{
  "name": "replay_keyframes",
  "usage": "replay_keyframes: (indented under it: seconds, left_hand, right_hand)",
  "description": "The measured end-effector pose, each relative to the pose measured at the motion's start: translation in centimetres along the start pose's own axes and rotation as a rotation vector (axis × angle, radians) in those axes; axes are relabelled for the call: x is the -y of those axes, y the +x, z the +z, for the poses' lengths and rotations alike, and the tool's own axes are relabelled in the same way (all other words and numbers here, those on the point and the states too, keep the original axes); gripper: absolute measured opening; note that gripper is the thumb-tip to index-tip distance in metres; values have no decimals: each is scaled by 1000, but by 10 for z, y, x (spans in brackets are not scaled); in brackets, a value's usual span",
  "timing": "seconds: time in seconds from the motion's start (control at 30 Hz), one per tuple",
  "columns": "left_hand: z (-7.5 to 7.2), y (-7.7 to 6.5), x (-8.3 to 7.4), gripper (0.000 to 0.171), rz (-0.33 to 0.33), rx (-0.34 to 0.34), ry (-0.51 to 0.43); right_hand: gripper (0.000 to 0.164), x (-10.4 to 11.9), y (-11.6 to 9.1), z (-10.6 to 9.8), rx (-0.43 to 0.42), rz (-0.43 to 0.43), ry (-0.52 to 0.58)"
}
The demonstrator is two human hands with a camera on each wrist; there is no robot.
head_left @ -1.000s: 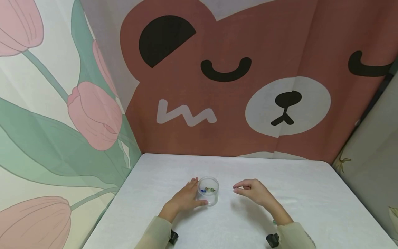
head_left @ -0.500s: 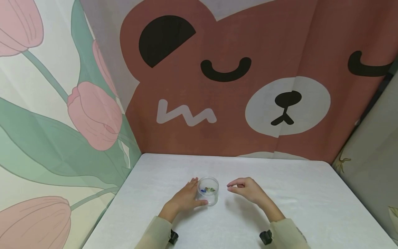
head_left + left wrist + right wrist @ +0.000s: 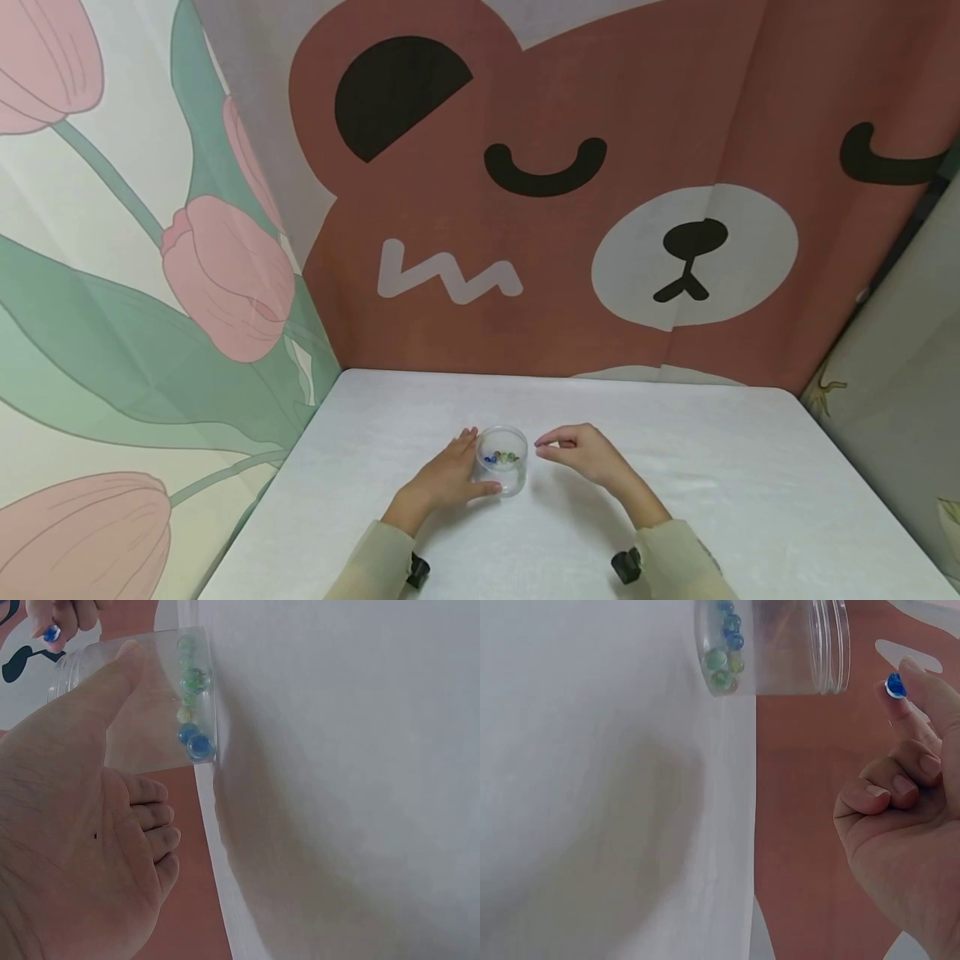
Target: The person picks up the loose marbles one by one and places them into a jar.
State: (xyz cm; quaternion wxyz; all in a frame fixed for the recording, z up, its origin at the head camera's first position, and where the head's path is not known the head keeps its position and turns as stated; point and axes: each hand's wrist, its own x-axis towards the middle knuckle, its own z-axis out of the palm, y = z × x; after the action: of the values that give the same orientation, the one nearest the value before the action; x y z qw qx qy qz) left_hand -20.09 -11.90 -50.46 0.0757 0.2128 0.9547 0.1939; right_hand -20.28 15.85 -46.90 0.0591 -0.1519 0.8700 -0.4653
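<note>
A clear plastic jar (image 3: 502, 483) stands upright on the white table, its mouth uncovered. Several blue, green and yellowish glass marbles (image 3: 196, 681) lie on its bottom. My left hand (image 3: 448, 475) steadies the jar from the left, thumb across the near side and fingers along the far left side. To the right of the jar, my right hand (image 3: 588, 454) pinches a blue marble (image 3: 895, 685) between thumb and index finger, the other fingers curled in. In the right wrist view that marble sits just beyond the jar's threaded rim (image 3: 832, 645).
The white tabletop (image 3: 750, 467) runs back to a hanging cloth (image 3: 555, 250) printed with a brown bear. A tulip-patterned cloth (image 3: 135, 350) hangs along the left side. Each wrist carries a small black camera (image 3: 626, 565).
My right hand has moved left, closer to the jar, with the marble in its fingertips. A greenish marble seen beside the right wrist earlier is out of sight now. The left hand stays put.
</note>
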Motion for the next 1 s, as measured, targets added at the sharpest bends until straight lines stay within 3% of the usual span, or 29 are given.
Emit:
replay_keyframes:
  seconds: [0.4,0.77,1.0]
  left_hand:
    - [2,1,2,106,3,5,-1]
    - [2,0,4,107,15,4,-8]
    - [1,1,5,105,18,3,0]
  right_hand:
    - [23,4,13,17,-18,10,54]
    - [22,7,19,32,-41,-61,65]
    - [22,9,22,41,-78,-63,62]
